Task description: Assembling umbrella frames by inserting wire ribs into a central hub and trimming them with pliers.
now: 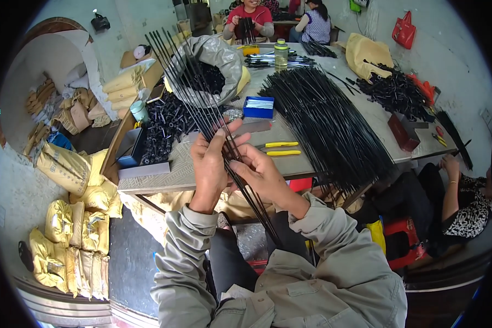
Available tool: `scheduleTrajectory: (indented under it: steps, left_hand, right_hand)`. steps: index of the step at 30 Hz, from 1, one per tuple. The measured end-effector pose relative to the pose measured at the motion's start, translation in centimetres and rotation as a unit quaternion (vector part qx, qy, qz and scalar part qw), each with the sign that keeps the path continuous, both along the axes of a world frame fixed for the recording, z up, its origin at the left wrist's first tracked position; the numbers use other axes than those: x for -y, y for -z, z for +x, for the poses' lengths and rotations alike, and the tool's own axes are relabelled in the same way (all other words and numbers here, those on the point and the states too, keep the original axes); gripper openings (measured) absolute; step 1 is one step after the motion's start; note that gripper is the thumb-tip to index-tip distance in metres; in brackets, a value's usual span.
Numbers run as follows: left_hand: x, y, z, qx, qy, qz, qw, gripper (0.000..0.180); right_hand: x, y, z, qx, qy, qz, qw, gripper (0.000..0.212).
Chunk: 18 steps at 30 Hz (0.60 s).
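Note:
A fanned bundle of thin black rods slants across my view, from above the table down to my lap. My left hand is closed around the bundle near its middle, thumb on top. Just to its right, my right hand pinches some of the same rods between thumb and fingers. On the table to the right lies a wide pile of similar black rods. Beyond my hands are pliers with yellow handles, a knife-like blade and a blue box of pale sticks.
Left on the table are small black parts, an open grey sack and a dark box. Farther back stands a bottle. More black parts heap at the right. People sit at the far side and right; yellow sacks stack at left.

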<state>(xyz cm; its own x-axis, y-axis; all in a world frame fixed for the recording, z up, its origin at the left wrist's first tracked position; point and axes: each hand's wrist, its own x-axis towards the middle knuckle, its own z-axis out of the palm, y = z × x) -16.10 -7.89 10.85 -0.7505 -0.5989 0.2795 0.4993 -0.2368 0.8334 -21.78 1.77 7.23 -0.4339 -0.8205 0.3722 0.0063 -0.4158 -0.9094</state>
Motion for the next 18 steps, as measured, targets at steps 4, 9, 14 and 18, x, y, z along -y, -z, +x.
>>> scheduleTrajectory:
  steps: [4, 9, 14, 18]
  left_hand:
    - [0.1, -0.2, -0.2, -0.003, -0.024, -0.014, 1.0, 0.029]
    - [2.5, 0.3, 2.0, 0.15, 0.012, -0.123, 0.981, 0.026]
    - [3.5, 0.6, 3.8, 0.166, -0.247, -0.426, 0.854, 0.025]
    - [2.3, 0.4, 3.8, 0.089, -0.172, -0.33, 0.924, 0.022]
  right_hand:
    - [-0.2, -0.5, -0.5, 0.087, -0.058, 0.039, 0.994, 0.021]
    - [-0.3, 0.3, -1.1, 0.059, -0.107, 0.062, 0.99, 0.022]
    - [-1.7, -2.1, -1.1, 0.039, -0.136, 0.097, 0.985, 0.021]
    - [-2.8, -2.6, 1.0, 0.085, -0.231, 0.14, 0.959, 0.02]
